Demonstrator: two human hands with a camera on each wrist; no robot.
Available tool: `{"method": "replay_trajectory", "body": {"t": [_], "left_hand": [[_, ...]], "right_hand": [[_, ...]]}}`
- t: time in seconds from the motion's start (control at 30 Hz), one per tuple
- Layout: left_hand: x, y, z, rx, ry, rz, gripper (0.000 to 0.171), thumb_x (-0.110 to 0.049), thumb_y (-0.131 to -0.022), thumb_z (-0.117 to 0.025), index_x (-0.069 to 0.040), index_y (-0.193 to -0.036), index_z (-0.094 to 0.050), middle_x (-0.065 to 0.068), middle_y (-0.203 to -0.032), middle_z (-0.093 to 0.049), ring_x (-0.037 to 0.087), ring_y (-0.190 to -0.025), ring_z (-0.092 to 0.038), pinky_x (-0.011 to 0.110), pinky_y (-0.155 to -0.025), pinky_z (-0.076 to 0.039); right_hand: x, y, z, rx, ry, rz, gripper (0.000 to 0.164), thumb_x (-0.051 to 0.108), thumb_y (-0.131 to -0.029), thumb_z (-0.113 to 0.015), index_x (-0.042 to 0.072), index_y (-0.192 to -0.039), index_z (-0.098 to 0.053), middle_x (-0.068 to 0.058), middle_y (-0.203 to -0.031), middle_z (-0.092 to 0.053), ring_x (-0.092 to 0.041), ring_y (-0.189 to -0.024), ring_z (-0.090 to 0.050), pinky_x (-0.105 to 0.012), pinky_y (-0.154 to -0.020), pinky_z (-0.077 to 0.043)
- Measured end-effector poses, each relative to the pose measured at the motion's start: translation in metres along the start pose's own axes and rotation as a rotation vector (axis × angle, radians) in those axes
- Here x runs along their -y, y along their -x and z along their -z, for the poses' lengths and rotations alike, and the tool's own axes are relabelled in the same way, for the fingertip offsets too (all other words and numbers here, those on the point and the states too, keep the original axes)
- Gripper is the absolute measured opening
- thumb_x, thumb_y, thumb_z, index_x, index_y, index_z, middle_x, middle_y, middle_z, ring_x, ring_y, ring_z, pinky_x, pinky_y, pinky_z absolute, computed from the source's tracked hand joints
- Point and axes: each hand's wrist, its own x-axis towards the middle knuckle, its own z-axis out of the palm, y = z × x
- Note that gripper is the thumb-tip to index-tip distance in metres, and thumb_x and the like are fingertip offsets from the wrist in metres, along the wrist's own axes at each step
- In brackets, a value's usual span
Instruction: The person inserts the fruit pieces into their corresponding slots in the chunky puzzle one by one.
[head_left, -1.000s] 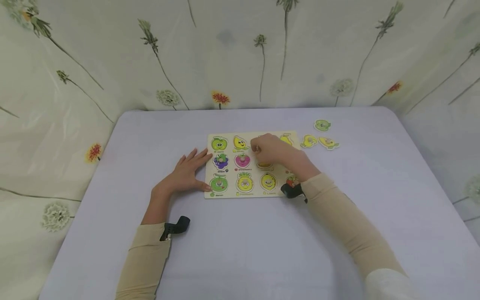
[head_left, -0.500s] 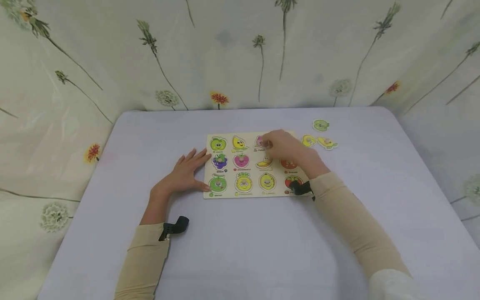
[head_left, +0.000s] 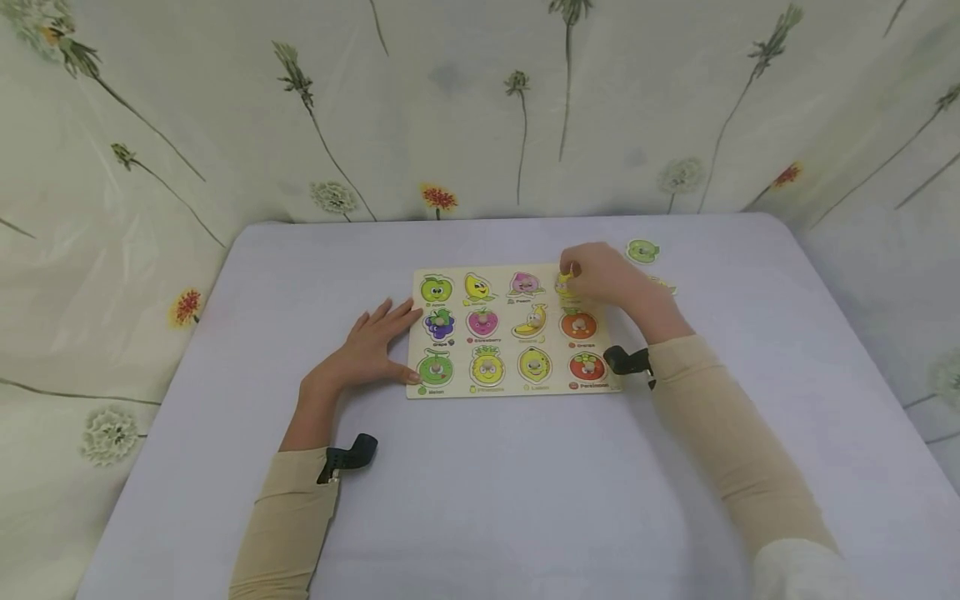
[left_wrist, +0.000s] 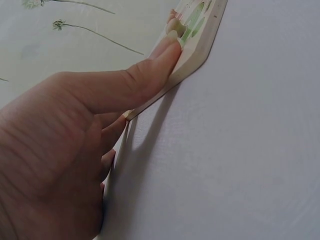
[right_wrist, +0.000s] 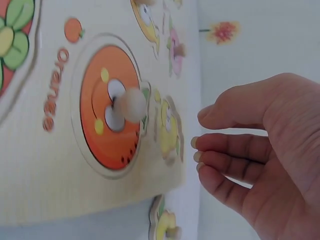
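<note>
A wooden fruit peg puzzle board (head_left: 502,392) lies on the table, many fruit pieces with knobs set in it. My left hand (head_left: 367,346) rests at its left edge, fingers spread; in the left wrist view the thumb (left_wrist: 140,82) presses on the board's corner. My right hand (head_left: 607,271) hovers at the top right corner by the yellow pear picture (head_left: 564,285). In the right wrist view its thumb and fingertips stand slightly apart with nothing between them. Behind the pear picture (right_wrist: 169,125) sit the peach piece (right_wrist: 175,50) and, nearer, the orange piece (right_wrist: 115,107).
Loose pieces lie right of the board: a green one (head_left: 642,251) and a yellow one (head_left: 664,284) partly covered by the right hand. Another yellow piece (right_wrist: 165,227) with a knob shows beside the board in the right wrist view. A flowered cloth (head_left: 450,108) hangs behind the table.
My right hand has let go of the peach piece and moved right to the pear corner, uncovering the peach, banana and orange pieces. My left hand has stayed in place.
</note>
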Motion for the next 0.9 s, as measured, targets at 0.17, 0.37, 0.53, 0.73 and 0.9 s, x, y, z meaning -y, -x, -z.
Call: {"method": "replay_trajectory", "body": {"t": [0.17,0.37,0.53,0.73,0.9], "left_hand": [[0.000,0.000,0.000,0.003,0.005,0.003,0.111,-0.047,-0.068,-0.087,-0.022,-0.158,-0.027,-0.002,-0.169,-0.014,0.030,-0.158,0.002,0.056,-0.126,0.002],[0.001,0.000,-0.001,0.007,0.006,0.006,0.111,-0.048,-0.068,-0.086,-0.023,-0.159,-0.026,-0.003,-0.169,-0.013,0.030,-0.158,0.003,0.055,-0.126,0.002],[0.002,0.000,-0.001,0.001,-0.003,0.000,0.111,-0.049,-0.068,-0.086,-0.023,-0.158,-0.027,-0.002,-0.169,-0.013,0.030,-0.157,0.002,0.056,-0.126,0.002],[0.002,-0.002,-0.002,0.001,-0.003,-0.001,0.112,-0.050,-0.068,-0.086,-0.023,-0.159,-0.026,-0.003,-0.169,-0.013,0.030,-0.158,0.002,0.056,-0.126,0.002],[0.001,-0.001,-0.002,0.001,-0.002,0.001,0.111,-0.049,-0.069,-0.085,-0.022,-0.159,-0.026,-0.002,-0.169,-0.013,0.031,-0.157,0.002,0.056,-0.126,0.002]], "right_hand": [[-0.012,0.003,0.007,0.005,-0.009,-0.050,0.029,0.008,-0.087,-0.057,0.003,-0.114,-0.065,-0.018,-0.113,-0.064,-0.032,-0.099,-0.055,-0.047,-0.087,-0.049],[-0.028,0.003,0.008,-0.008,-0.033,-0.085,0.032,0.004,-0.084,-0.054,0.001,-0.115,-0.064,-0.021,-0.115,-0.062,-0.033,-0.099,-0.054,-0.046,-0.083,-0.050],[-0.036,0.006,0.009,-0.004,-0.043,-0.125,0.029,0.006,-0.087,-0.056,0.000,-0.114,-0.064,-0.022,-0.117,-0.063,-0.034,-0.100,-0.054,-0.048,-0.086,-0.049],[-0.038,0.011,0.012,0.009,-0.018,-0.154,0.030,0.004,-0.088,-0.055,-0.002,-0.116,-0.063,-0.023,-0.120,-0.062,-0.034,-0.102,-0.052,-0.050,-0.090,-0.048],[-0.038,0.013,0.013,0.017,-0.005,-0.171,0.031,0.001,-0.087,-0.056,-0.002,-0.117,-0.063,-0.023,-0.121,-0.061,-0.035,-0.103,-0.051,-0.051,-0.092,-0.049]]}}
